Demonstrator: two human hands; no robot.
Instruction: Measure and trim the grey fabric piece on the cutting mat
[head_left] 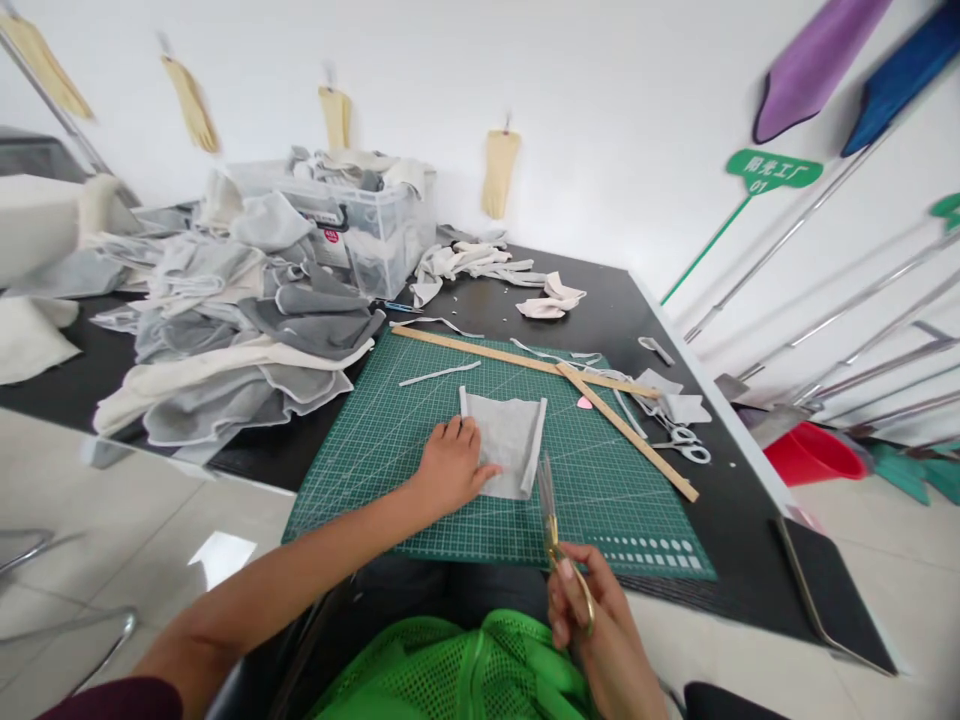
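Observation:
A light grey piece of fabric (pixel 510 432) lies on the green cutting mat (pixel 360 480), its left and right edges rolled or folded up. My left hand (pixel 450 465) rests on the fabric's left side, palm down, thumb stretched out toward the middle. In my right hand (pixel 592 600) is a pair of gold-handled scissors (pixel 551 520), fingers through the handles. The blades point away from me, just beside the fabric's lower right corner; whether they touch it I cannot tell.
Two wooden rulers (pixel 480 347) cross on the mat, near white-handled scissors (pixel 686 445) and fabric scraps (pixel 686 405). At left is a heap of grey fabric pieces (pixel 225 290), before a clear plastic bin (pixel 382 235). More scraps (pixel 480 262) lie at the back.

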